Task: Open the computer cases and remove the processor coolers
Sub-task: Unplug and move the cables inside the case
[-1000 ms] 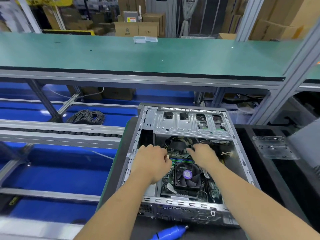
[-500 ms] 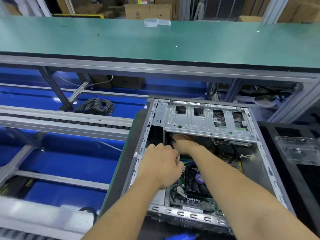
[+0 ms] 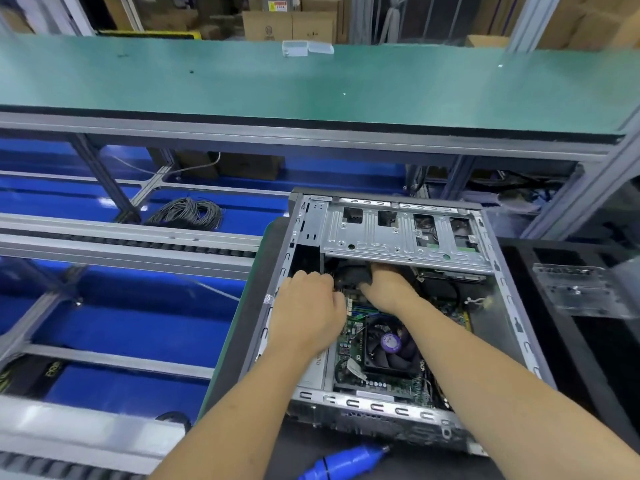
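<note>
Near the right of the scene, on a dark work surface (image 3: 346,452), lay the computer case (image 3: 498,306) on its side, cover off, bare grey metal walls punched with slots along the near rim. Across its far end ran a silver drive bay bracket (image 3: 398,237) with square cut-outs. Lower inside sat the green motherboard (image 3: 353,327), and on it the processor cooler (image 3: 388,344): a black square fan with a purple round label at the hub. Reached into the case beside each other were both hands, close but not clasped. Left hand (image 3: 308,313) curled in a loose fist over the board's left edge; could not tell whether anything was held. Right hand (image 3: 384,289) pushed under the bracket, fingertips hidden among black cables (image 3: 349,275); grip not visible. At the near edge, just outside the case, lay a blue electric screwdriver (image 3: 343,464). Far across stretched a green workbench (image 3: 311,81).
</note>
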`<action>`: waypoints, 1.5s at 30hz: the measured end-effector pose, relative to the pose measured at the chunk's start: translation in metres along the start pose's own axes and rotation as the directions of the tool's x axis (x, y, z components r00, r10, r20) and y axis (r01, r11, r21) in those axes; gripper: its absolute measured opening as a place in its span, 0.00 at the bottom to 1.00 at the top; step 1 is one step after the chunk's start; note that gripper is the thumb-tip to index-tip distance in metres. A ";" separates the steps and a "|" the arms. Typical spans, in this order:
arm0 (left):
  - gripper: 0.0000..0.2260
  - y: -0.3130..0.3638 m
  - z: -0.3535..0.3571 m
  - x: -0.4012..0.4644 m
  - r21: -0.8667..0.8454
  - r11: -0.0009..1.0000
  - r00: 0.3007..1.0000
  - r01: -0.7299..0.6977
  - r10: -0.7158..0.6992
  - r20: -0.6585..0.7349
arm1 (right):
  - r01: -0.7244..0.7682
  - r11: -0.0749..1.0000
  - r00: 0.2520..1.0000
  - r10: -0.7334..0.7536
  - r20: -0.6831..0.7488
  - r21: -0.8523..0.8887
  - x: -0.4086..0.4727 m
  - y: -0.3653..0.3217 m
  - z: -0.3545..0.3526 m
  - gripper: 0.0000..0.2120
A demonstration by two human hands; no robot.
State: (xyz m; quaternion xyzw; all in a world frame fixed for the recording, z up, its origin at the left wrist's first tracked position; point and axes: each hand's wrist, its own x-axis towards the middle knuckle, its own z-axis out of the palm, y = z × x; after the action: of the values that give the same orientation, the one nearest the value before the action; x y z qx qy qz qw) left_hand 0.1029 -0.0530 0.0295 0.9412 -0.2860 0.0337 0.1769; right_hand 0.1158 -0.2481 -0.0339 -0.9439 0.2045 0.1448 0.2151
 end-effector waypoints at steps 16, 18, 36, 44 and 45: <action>0.12 0.002 0.006 0.003 0.103 0.994 0.999 -0.027 0.024 0.032 | 0.318 0.900 0.948 -0.294 0.124 -0.299 0.006 -0.042 0.005 0.20; 0.12 -0.001 0.008 0.004 0.078 0.997 0.999 -0.024 0.021 0.037 | 0.309 0.884 0.951 -0.292 0.102 -0.351 0.021 -0.046 0.006 0.11; 0.13 0.004 0.000 0.001 -0.003 1.000 0.999 0.004 -0.004 0.036 | 0.106 0.796 0.916 -0.311 -0.253 -0.596 -0.079 -0.017 -0.006 0.08; 0.12 0.005 0.000 0.000 -0.054 0.998 0.999 0.039 -0.038 0.019 | 0.196 0.898 0.901 -0.323 -0.289 -0.394 -0.084 -0.011 -0.001 0.06; 0.13 0.005 0.000 0.000 -0.043 0.999 0.999 0.030 -0.029 0.019 | 0.209 0.906 0.910 -0.318 -0.265 -0.369 -0.082 -0.008 -0.003 0.09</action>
State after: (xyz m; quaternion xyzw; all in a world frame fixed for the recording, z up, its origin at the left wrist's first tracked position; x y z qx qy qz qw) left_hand 0.1002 -0.0567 0.0308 0.9415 -0.2742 0.0163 0.1951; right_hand 0.0482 -0.2160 0.0008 -0.9963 0.0781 -0.0081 0.0345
